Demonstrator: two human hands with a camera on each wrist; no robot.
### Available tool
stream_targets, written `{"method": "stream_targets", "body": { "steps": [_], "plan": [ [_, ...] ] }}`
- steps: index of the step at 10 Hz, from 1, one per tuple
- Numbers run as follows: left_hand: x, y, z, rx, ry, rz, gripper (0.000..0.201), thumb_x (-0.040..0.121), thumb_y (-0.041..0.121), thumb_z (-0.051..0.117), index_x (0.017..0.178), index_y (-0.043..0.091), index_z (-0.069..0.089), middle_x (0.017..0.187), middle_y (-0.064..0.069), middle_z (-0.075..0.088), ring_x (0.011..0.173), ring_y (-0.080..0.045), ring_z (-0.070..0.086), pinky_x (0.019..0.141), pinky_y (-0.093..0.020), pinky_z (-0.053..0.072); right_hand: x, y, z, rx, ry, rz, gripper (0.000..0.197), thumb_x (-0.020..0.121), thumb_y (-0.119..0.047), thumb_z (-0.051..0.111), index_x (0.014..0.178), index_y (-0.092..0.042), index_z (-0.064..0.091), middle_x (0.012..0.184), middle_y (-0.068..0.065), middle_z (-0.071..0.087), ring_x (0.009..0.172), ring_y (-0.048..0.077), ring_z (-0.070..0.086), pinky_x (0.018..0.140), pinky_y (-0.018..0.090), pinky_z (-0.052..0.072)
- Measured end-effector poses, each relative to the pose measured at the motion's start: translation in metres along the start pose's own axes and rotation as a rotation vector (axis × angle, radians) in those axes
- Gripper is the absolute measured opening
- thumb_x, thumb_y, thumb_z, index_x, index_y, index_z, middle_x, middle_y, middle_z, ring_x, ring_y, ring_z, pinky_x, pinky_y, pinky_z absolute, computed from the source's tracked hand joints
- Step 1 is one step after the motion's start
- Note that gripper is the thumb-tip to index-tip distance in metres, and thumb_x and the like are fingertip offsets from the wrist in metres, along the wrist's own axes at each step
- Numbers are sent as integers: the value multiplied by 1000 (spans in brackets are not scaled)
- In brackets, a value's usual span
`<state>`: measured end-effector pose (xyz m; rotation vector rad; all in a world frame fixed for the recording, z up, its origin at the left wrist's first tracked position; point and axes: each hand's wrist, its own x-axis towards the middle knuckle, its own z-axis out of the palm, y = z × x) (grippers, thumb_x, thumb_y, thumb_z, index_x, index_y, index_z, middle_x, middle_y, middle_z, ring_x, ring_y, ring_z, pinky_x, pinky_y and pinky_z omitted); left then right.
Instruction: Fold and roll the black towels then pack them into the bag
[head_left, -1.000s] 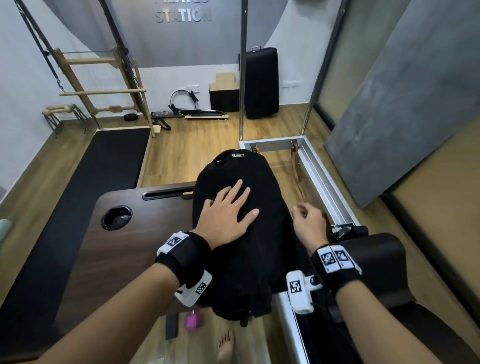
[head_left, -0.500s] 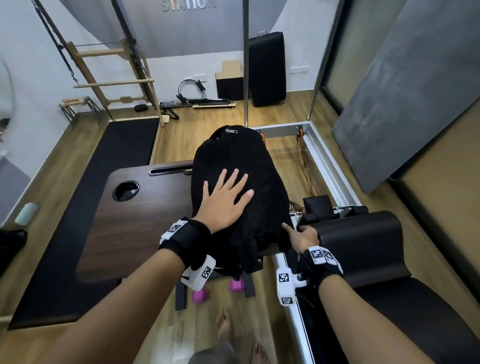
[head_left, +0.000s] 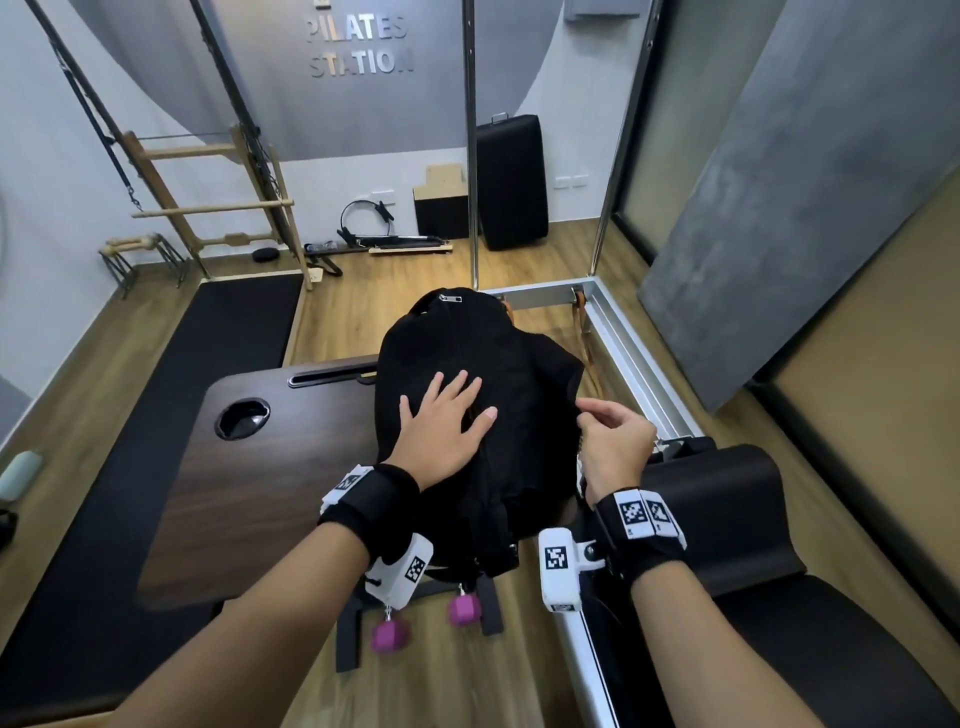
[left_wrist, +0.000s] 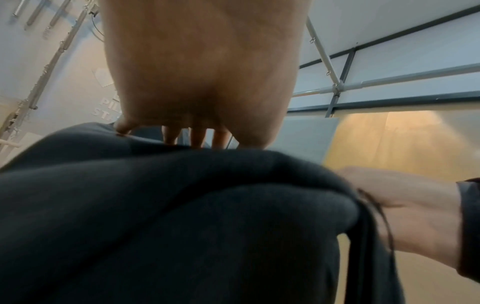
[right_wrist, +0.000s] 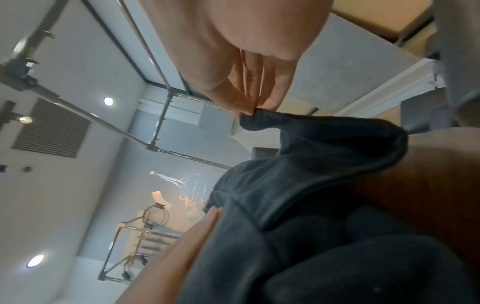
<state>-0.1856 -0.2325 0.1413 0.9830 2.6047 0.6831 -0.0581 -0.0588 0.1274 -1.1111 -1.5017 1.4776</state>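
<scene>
Dark wooden surface (head_left: 218, 493) is being occupied by the black towel (head_left: 498, 374); it is being pressed by the spread left hand (head_left: 441, 431), its corner being pinched by the right hand (head_left: 615, 441).

Black towel (head_left: 519, 374) draped over black bag (head_left: 415, 332)

Materials and finishes, black towel on worktop.
Towel (head_left: 519, 374): matt black terry cloth, fuzzy nap, stitched hem seen in the right wrist view (right_wrist: 306, 185). Bag (head_left: 441, 322): matt black fabric, small shiny metal zip pull at the top. Worktop (head_left: 249, 488): dark wood-grain, smooth, slight sheen; glossy black plastic cup recess (head_left: 242, 418). Reformer rail (head_left: 639, 358): brushed aluminium, satin. Carriage pad (head_left: 727, 499): smooth black vinyl. Floor (head_left: 363, 306): satin wood plank. Dumbbells (head_left: 389, 635): matt magenta coating.
</scene>
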Motion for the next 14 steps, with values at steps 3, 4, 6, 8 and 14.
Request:
{"method": "stream_targets", "body": {
  "steps": [3, 4, 6, 8, 14],
  "plan": [
    [2, 52, -81, -887, 52, -174, 68, 89, 74, 64, 81, 8, 74, 81, -8, 78, 80, -22, 78, 73, -36, 65, -88, -90, 22, 142, -572, -396, 27, 88, 8, 69, 96, -15, 81, 95, -3, 80, 95, 13, 76, 86, 21, 56],
    [-8, 36, -99, -954, 90, -157, 34, 98, 38, 74, 95, 4, 79, 94, -11, 81, 92, -29, 79, 80, -39, 64, -110, -96, 31, 152, -703, -413, 25, 89, 9, 68, 100, -11, 79, 97, -1, 80, 98, 14, 76, 89, 25, 57],
    [-47, -55, -107, -1176, 254, -301, 21, 97, 13, 73, 113, 0, 77, 111, -16, 80, 105, -30, 77, 93, -39, 59, -116, -77, 29, 62, -642, -521, 27, 96, 4, 66, 112, -13, 77, 115, -5, 74, 117, 17, 68, 97, 33, 56],
    [-70, -133, -50, -1073, 209, -575, 16, 98, 9, 72, 108, -4, 75, 112, -23, 78, 100, -34, 75, 93, -42, 59, -104, -31, 37, -439, -669, -533, 39, 104, -20, 60, 142, -29, 62, 156, -19, 45, 152, -2, 25, 127, 28, 21],
    [-55, -99, -25, -342, -75, -181, 76, 110, 61, 26, 167, 32, -13, 176, 12, -10, 163, -10, -3, 130, -56, -6, -98, -28, 28, -506, -738, -455, 50, 105, -38, 57, 154, -34, 47, 166, -19, 29, 156, -3, 11, 129, 46, 17]
  ]
}}
